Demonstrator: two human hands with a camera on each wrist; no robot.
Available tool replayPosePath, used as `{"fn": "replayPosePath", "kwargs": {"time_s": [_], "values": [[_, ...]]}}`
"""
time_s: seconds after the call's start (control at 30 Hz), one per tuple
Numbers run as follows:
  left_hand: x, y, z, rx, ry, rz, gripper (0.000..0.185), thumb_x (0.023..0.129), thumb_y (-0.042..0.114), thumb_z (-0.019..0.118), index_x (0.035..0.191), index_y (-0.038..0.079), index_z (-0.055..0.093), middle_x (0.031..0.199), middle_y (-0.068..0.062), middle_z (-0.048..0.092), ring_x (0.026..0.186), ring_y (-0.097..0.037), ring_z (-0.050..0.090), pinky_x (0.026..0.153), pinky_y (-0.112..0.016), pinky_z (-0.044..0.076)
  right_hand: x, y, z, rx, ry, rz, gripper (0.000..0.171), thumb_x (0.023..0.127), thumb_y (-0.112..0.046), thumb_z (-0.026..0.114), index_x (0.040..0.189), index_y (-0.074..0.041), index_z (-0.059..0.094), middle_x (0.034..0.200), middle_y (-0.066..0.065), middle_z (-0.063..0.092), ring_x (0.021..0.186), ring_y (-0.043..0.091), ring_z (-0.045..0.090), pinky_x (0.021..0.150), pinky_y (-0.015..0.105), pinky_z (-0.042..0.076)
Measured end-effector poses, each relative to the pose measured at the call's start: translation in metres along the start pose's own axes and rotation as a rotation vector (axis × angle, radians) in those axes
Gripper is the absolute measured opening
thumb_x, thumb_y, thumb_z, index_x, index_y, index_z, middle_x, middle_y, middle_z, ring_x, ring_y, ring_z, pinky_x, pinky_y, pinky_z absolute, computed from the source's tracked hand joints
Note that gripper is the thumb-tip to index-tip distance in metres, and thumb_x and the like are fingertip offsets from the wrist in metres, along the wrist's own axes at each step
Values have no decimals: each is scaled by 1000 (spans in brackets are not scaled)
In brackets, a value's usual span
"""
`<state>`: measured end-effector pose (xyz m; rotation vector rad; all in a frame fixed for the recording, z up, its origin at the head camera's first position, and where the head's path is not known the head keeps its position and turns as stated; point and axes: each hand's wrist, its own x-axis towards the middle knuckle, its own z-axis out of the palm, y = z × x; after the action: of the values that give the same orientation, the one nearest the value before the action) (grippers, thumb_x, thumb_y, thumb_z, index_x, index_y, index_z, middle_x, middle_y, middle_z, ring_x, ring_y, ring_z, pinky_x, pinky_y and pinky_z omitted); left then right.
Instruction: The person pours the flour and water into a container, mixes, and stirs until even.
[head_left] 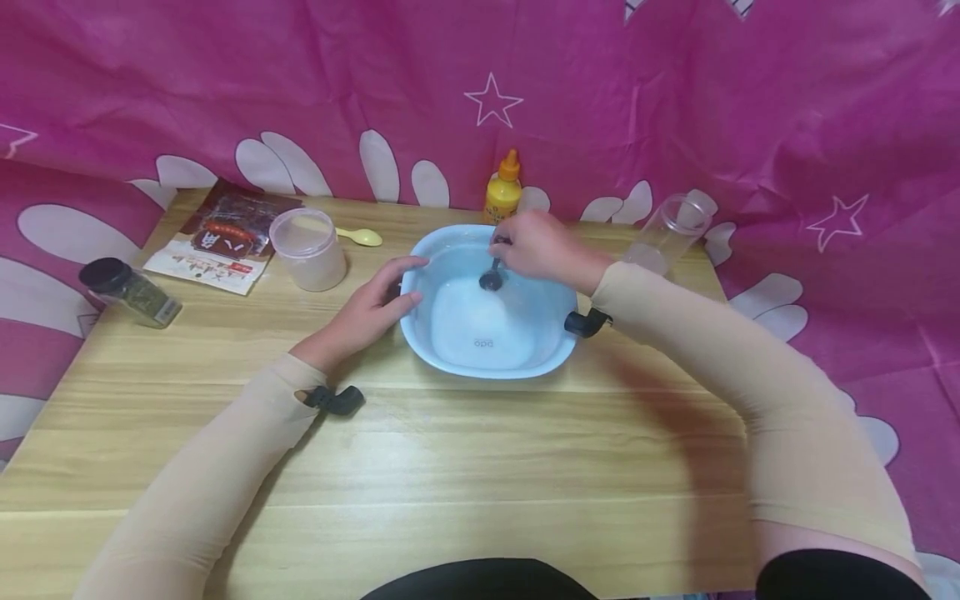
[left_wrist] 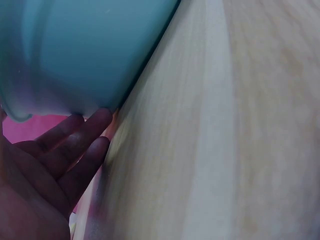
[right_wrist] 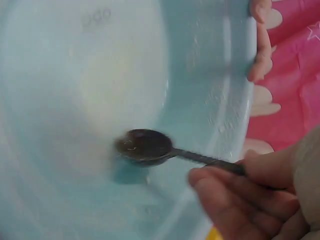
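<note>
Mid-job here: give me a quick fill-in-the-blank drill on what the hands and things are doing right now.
1. The right hand holds a dark ____ over the light blue basin.
2. The left hand grips the basin's ____ side.
3. The yellow squeeze bottle stands ____ the basin.
4. The lying spice jar has a ____ cap.

Missing words: spoon; left; behind; black

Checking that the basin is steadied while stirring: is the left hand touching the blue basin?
Touching. In the head view the left hand lies against the rim of the blue basin; the right wrist view shows its fingertips hooked over the rim.
</note>
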<state>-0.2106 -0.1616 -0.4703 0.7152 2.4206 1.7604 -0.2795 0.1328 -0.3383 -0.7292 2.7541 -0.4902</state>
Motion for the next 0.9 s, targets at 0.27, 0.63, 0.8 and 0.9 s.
{"fn": "replayPosePath", "kwargs": {"time_s": [0.27, 0.63, 0.8, 0.9], "values": [[0, -2, 2, -3, -3, 10, 54, 113, 20, 64, 166, 19, 48, 168, -10, 50, 143, -32, 58, 118, -56, 51, -6, -7, 14, 301, -251, -116, 18, 108, -19, 76, 116, -5, 83, 96, 3, 83, 89, 18, 81, 83, 34, 67], [1, -2, 1, 1, 0, 2, 54, 113, 20, 64, 165, 19, 49, 167, -10, 51, 140, -33, 61, 108, -47, 59, -5, 9, -2, 118, -132, 73, 20, 109, -16, 72, 111, 1, 83, 82, 7, 79, 79, 24, 78, 76, 34, 64], [0, 0, 1, -3, 2, 3, 54, 113, 19, 64, 165, 18, 49, 167, -10, 51, 141, -35, 61, 109, -46, 59, 0, 3, 2, 134, -22, 39, 21, 110, -19, 72, 115, -3, 83, 88, 7, 80, 83, 19, 75, 76, 34, 59], [0, 2, 1, -8, 0, 2, 55, 113, 19, 64, 166, 17, 48, 168, -11, 50, 141, -35, 61, 109, -38, 59, 1, -2, 8, 226, -59, -4, 20, 110, -19, 72, 116, -3, 83, 93, 7, 81, 87, 18, 77, 80, 34, 63]]}}
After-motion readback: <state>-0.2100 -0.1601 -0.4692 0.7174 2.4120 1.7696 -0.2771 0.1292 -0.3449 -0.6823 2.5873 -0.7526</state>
